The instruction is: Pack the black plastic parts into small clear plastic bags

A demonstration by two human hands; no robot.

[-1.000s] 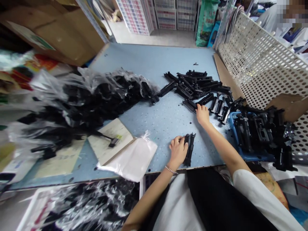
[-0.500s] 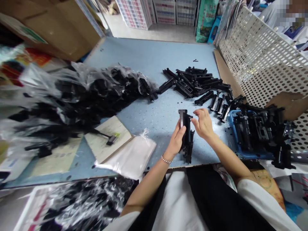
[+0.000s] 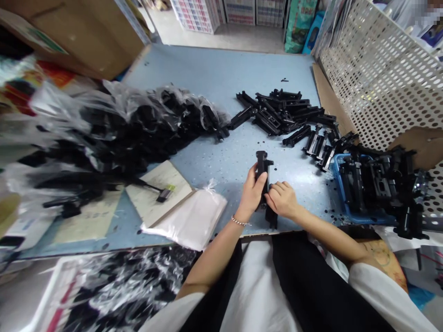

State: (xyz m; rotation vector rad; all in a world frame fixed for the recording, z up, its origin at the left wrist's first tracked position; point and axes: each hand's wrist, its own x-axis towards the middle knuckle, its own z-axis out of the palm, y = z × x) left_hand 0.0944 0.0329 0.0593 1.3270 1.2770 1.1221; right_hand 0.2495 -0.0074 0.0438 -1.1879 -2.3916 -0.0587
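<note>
My left hand is wrapped round a long black plastic part, held roughly lengthwise above the blue tabletop near its front edge. On the right side of that part, my right hand has its fingers curled in and pressed against the lower half. What those right fingertips pinch, if anything, is hidden. Below the hands the lower end of black plastic shows; I cannot tell whether it is the same piece or a second one. Beyond them lies a loose pile of similar black parts.
A blue basket heaped with black parts stands at right, beside a perforated white panel. Left are bagged black parts, a board and clear plastic bags. A cardboard box stands at the far left.
My right hand has come down from the upper end of the black part to its lower half, and its fingers have closed in. My left hand keeps its hold.
</note>
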